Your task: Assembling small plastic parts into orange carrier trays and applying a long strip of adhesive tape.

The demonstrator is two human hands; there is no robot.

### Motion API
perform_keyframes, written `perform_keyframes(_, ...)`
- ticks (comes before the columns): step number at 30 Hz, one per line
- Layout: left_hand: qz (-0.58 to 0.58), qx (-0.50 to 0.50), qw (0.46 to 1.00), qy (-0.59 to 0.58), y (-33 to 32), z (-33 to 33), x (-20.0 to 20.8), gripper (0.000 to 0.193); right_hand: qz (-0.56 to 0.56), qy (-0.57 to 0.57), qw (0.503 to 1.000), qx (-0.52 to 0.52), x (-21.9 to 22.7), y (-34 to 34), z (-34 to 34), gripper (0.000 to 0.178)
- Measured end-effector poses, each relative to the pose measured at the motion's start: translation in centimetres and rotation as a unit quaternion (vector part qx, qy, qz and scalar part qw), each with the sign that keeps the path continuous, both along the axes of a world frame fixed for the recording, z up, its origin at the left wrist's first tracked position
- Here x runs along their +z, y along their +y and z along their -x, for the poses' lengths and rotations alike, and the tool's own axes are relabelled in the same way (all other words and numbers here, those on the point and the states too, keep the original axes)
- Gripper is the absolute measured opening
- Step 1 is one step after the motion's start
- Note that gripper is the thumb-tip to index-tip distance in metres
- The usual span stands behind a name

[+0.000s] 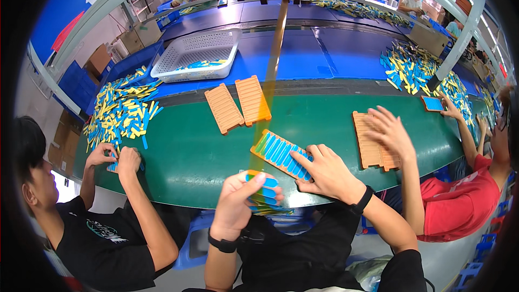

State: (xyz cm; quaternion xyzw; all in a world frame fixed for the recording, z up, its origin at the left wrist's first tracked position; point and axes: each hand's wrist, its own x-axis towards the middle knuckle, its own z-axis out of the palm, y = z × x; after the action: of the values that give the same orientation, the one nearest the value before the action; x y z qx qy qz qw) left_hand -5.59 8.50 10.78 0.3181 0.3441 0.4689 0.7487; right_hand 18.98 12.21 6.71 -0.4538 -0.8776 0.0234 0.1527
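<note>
My left hand (238, 200) is closed round a bunch of blue strips (269, 183) with rounded ends, raised over the table's near edge; yellow-green strips show below its fingers. In front of me an orange slotted tray (255, 149) lies at a slant, its slots largely filled with blue strips lying side by side. My right hand (332, 176) rests over the right end of this tray with fingers spread, the index fingertip on the strips and the thumb at the near edge. Anything beneath that palm is hidden.
Two orange slotted trays (224, 109) lie beyond, and others (367, 138) sit at right under a co-worker's hand (392, 130). Loose blue and yellow strips form piles at left (119, 111) and right (413, 70). A white basket (197, 48) stands behind. A co-worker's hands (116, 159) work at left.
</note>
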Motion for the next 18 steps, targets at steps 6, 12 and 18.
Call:
perform_keyframes(6, 0.018, 0.026, 0.999, 0.031, -0.1, 1.2, -0.8, 0.022, -0.011, 0.01, 1.0, 0.008, -0.5, -0.3, 0.1, 0.061)
perform_keyframes(12, 0.034, -0.01, 0.999, 0.012, -0.8, -1.5, -3.1, 0.022, -0.006, 0.032, 0.999, 0.001, -0.6, -0.7, 0.1, 0.062)
perform_keyframes(18, 0.005, -0.035, 0.999, 0.005, -1.6, -4.8, -4.1, 0.024, 0.034, 0.062, 0.995, -0.07, -0.5, -2.0, 1.1, 0.07)
